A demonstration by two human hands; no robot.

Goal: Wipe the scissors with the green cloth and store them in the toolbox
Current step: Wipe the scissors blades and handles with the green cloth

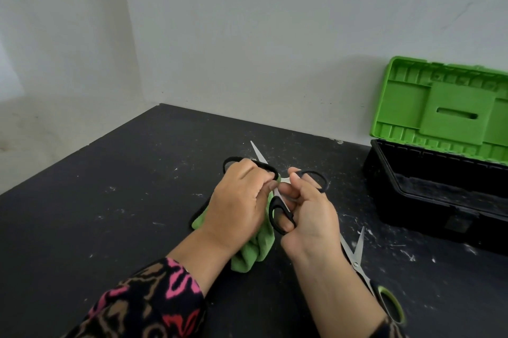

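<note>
No text or labels — none legible.

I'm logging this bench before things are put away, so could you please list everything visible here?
black-handled scissors: at least one pair, black and silver, held between both hands; a blade tip and loop behind the left hand may be another pair, cannot tell
green-lined scissors: one pair, silver blades, on the table beside the right forearm
cloth: one, green, under the left hand
toolbox: one, black base, green lid open, right, by the wall
table: one, black, white scuffs
wall: white, behind
sleeve: one, patterned, left arm
left hand: grips the cloth
right hand: grips the black-handled scissors
</note>
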